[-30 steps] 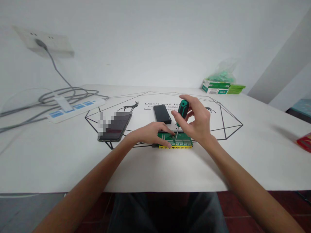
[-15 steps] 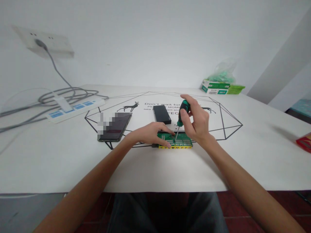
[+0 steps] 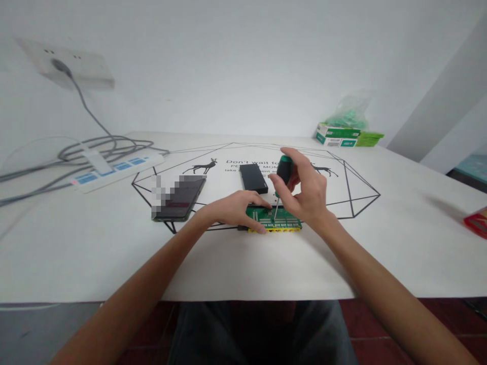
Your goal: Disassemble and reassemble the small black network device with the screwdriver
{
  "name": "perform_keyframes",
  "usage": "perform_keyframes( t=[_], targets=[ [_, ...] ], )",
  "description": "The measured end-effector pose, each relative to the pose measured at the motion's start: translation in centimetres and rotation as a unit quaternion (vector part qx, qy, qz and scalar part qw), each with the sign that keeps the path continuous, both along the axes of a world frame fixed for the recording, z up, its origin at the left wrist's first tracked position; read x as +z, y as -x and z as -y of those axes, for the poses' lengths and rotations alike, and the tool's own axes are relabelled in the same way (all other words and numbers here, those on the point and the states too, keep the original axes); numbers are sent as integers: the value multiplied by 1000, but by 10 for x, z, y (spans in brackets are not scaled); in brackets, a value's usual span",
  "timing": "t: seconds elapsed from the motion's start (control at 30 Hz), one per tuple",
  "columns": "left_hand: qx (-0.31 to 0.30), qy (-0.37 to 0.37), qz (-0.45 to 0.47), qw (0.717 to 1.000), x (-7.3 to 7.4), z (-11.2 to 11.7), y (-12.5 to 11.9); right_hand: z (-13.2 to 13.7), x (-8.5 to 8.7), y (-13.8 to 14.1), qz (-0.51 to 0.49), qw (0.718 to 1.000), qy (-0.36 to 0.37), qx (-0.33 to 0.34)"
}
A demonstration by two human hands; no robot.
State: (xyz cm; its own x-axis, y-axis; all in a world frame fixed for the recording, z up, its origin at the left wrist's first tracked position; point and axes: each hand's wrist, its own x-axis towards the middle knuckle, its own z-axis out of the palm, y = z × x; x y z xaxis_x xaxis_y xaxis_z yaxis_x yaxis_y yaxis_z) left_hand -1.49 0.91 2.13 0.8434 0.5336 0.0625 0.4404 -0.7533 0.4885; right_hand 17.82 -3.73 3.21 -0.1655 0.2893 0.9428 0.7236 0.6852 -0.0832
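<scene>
A green circuit board (image 3: 287,219) with a row of yellow connectors along its near edge lies on the white table. My left hand (image 3: 243,209) grips the board's left end between thumb and fingers. In my right hand (image 3: 304,190) is a screwdriver (image 3: 284,171) with a green and black handle. It stands nearly upright, its shaft reaching down to the middle of the board. My right index finger rests over the handle's top, and the thumb is lifted a little off its side. Behind the board lies a black rectangular case (image 3: 253,178), with a few tiny dark specks to its right.
A phone (image 3: 180,198) lies left of my left hand. Farther left are a white power strip (image 3: 117,171) and coiled grey cables. Green and white boxes (image 3: 338,134) under a plastic bag stand at the back right. A red item (image 3: 476,222) sits at the right edge.
My right thumb has moved away from the screwdriver handle, and the handle is slightly more upright. My left hand and the board stay in place.
</scene>
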Motion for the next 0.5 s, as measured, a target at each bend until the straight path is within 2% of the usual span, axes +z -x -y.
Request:
perform_keyframes(
  t=[0.07, 0.2, 0.4, 0.5],
  targets=[
    [-2, 1, -1, 1000, 0, 0, 0, 0, 1, 1, 7, 1000, -6, -4],
    [3, 8, 0, 1000, 1, 1, -1, 1, 2, 1, 18, 999, 31, 20],
    [-1, 5, 2, 1000, 1, 1, -1, 2, 0, 3, -12, 999, 28, 16],
    [-7, 4, 4, 1000, 0, 0, -1, 3, 0, 3, -7, 998, 50, 30]
  ],
)
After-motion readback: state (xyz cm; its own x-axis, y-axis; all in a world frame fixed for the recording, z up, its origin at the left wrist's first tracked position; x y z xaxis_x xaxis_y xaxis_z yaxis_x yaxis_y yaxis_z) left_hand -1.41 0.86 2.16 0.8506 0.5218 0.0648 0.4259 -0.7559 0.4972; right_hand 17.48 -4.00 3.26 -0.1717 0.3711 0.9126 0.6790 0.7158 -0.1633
